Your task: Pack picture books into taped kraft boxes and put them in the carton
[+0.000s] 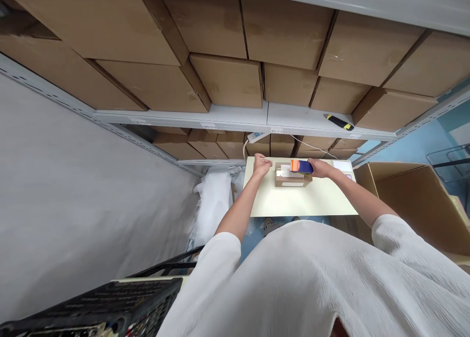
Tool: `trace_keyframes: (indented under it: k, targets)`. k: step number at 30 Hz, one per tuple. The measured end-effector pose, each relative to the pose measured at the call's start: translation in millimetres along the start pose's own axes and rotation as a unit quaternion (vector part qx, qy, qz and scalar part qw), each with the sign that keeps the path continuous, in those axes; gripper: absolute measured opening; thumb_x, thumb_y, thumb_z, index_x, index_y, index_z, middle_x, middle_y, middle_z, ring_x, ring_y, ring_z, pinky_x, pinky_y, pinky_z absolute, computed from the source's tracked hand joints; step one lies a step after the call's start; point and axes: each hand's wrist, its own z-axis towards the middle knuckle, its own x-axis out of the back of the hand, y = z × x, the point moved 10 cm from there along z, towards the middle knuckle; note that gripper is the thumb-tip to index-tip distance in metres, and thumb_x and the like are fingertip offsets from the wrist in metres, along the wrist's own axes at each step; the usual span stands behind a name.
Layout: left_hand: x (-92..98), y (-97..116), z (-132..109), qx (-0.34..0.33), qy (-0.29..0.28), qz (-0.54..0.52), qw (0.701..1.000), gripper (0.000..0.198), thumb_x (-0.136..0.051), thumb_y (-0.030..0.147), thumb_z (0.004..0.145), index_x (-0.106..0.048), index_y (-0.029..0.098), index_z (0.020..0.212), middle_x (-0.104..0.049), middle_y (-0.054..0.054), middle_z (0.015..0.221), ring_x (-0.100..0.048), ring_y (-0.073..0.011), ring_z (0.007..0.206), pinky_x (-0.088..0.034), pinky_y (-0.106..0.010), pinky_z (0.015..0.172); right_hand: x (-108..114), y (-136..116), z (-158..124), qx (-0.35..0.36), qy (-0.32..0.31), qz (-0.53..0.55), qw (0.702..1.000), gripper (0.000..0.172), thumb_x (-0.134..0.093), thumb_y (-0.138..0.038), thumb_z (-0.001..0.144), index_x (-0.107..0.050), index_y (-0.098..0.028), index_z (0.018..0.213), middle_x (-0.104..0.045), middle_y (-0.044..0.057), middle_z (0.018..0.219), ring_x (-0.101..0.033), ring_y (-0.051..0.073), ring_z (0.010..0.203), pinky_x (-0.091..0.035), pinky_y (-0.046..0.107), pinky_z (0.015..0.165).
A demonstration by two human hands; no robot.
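A small cardboard box (293, 180) sits on a pale yellow tabletop (284, 202), with shiny tape and a white label on it. In my right hand (319, 168) is an orange and blue tape dispenser (301, 167), held over the right part of the box top. My left hand (262, 165) is just left of the box, its fingers curled in; whatever they may hold is too small to make out.
Shelves of cardboard boxes (286, 29) rise behind the table. A yellow and black utility knife (338, 122) lies on the shelf edge. At right stands a large open carton (411, 195); white wrapping material (215, 205) is at left, a black crate (139, 303) lower left.
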Motion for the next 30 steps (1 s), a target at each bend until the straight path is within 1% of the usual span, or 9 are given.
trace_keyframes:
  k: [2,5,10,14,18,22,26,28,30]
  targets:
    - [11.1,-9.1,5.1,0.016,-0.012,-0.005,1.000,0.056,-0.074,0.002,0.065,-0.044,0.029,0.103,-0.068,0.007,0.077,-0.074,-0.0203,0.081,-0.055,-0.034,0.086,3.2,3.9,2.3,0.002,0.001,-0.012,1.000,0.039,-0.086,-0.027,0.082,-0.062,-0.024,0.113,-0.078,0.013,0.117,-0.071,0.031,0.099,-0.045,0.033,0.072]
    - [17.8,-24.3,5.6,0.035,-0.012,-0.018,0.999,0.051,-0.073,0.004,0.066,-0.044,0.029,0.101,-0.067,0.007,0.075,-0.075,-0.0205,0.085,-0.055,-0.035,0.089,5.3,3.5,9.1,0.007,-0.007,-0.035,0.999,0.040,-0.085,-0.024,0.081,-0.062,-0.024,0.114,-0.077,0.013,0.119,-0.071,0.032,0.103,-0.046,0.033,0.073]
    - [12.1,-49.2,-2.1,0.049,0.001,-0.025,0.998,0.044,-0.076,0.014,0.071,-0.046,0.029,0.098,-0.067,0.008,0.072,-0.076,-0.0188,0.083,-0.056,-0.035,0.088,1.4,-1.7,18.1,-0.009,-0.024,-0.045,0.999,0.040,-0.086,-0.025,0.082,-0.064,-0.026,0.115,-0.077,0.014,0.120,-0.071,0.034,0.105,-0.048,0.035,0.074]
    - [10.0,-68.4,-3.8,0.066,0.012,-0.036,0.997,0.043,-0.075,0.013,0.071,-0.047,0.029,0.099,-0.069,0.007,0.073,-0.077,-0.0181,0.087,-0.056,-0.032,0.088,-0.6,-10.5,21.4,-0.005,-0.023,-0.051,0.998,0.039,-0.087,-0.022,0.082,-0.065,-0.025,0.114,-0.077,0.014,0.118,-0.072,0.034,0.103,-0.049,0.035,0.077]
    - [7.1,-86.2,-0.8,0.087,0.018,-0.058,0.994,0.044,-0.077,0.010,0.070,-0.050,0.028,0.100,-0.072,0.006,0.076,-0.076,-0.0172,0.084,-0.056,-0.033,0.089,-1.1,-18.1,26.1,-0.001,-0.036,-0.081,0.996,0.036,-0.084,-0.028,0.087,-0.065,-0.024,0.118,-0.077,0.015,0.121,-0.072,0.033,0.103,-0.050,0.036,0.076]
    - [-0.7,-102.2,1.0,0.104,0.027,-0.070,0.992,0.041,-0.079,0.009,0.071,-0.052,0.027,0.097,-0.070,0.006,0.075,-0.075,-0.0172,0.084,-0.057,-0.034,0.091,-1.5,-20.3,31.2,-0.009,-0.050,-0.096,0.994,0.037,-0.084,-0.030,0.087,-0.065,-0.024,0.119,-0.078,0.015,0.121,-0.072,0.033,0.103,-0.050,0.035,0.075]
    - [-18.1,-114.4,-1.0,0.117,0.007,-0.050,0.992,0.035,-0.079,0.013,0.074,-0.055,0.026,0.096,-0.070,0.005,0.078,-0.075,-0.0191,0.087,-0.058,-0.035,0.091,-3.7,-19.8,32.7,-0.019,-0.064,-0.111,0.992,0.040,-0.086,-0.031,0.088,-0.066,-0.023,0.122,-0.078,0.015,0.120,-0.073,0.033,0.104,-0.050,0.035,0.075]
    - [-26.3,-117.7,-2.8,0.120,-0.004,-0.046,0.992,0.034,-0.079,0.015,0.076,-0.056,0.026,0.098,-0.071,0.004,0.080,-0.075,-0.0194,0.088,-0.058,-0.035,0.092,-3.8,-20.5,32.1,-0.023,-0.065,-0.119,0.990,0.041,-0.086,-0.030,0.088,-0.065,-0.023,0.123,-0.078,0.015,0.120,-0.073,0.033,0.105,-0.050,0.034,0.076]
    - [-31.4,-119.1,-4.4,0.121,-0.005,-0.043,0.992,0.035,-0.078,0.015,0.080,-0.057,0.026,0.106,-0.071,0.003,0.083,-0.075,-0.0197,0.090,-0.058,-0.035,0.092,-3.6,-22.4,31.0,-0.022,-0.067,-0.127,0.989,0.039,-0.084,-0.031,0.091,-0.065,-0.022,0.124,-0.078,0.015,0.121,-0.073,0.033,0.106,-0.050,0.034,0.076]
